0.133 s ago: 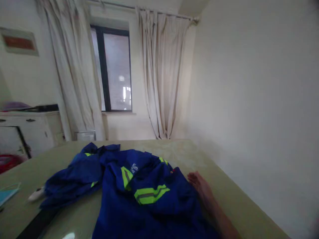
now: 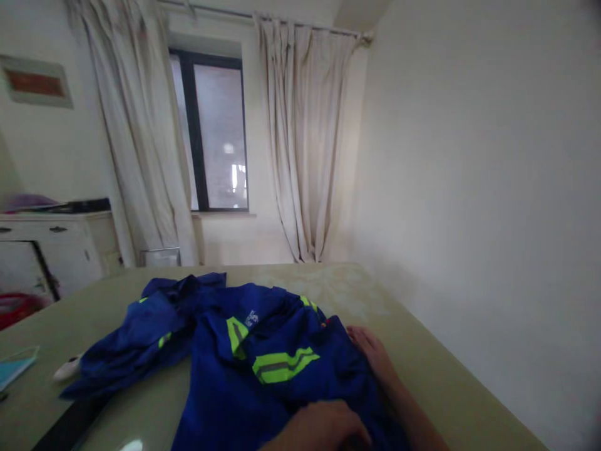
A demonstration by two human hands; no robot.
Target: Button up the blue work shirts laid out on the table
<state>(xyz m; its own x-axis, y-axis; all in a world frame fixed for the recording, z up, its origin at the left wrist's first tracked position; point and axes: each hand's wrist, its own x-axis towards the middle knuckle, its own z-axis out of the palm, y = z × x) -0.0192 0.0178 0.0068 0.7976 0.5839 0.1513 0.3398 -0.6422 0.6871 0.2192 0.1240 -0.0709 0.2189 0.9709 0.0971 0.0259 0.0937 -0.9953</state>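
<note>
A blue work jacket (image 2: 235,388) with yellow-green reflective strips and a white chest logo lies rumpled on the table. Its sleeve stretches out to the left. My right hand (image 2: 373,351) rests against the jacket's right edge, fingers extended and close together. Over the lower front of the jacket is my left hand (image 2: 323,426), seen from the back and cut off by the bottom of the view. Its fingers bend downward and are mostly hidden, so whether it grips the cloth is unclear.
The table (image 2: 413,313) runs along a white wall on the right. To the left are a light blue mask (image 2: 16,371), a small white object (image 2: 68,368) by the sleeve and a black strip-shaped thing (image 2: 70,423). Behind stand a white cabinet (image 2: 70,241) and curtains (image 2: 305,138).
My left hand has come into view from the bottom, over the jacket. My right hand has shifted slightly left against the cloth. The left sleeve has sunk and spread out.
</note>
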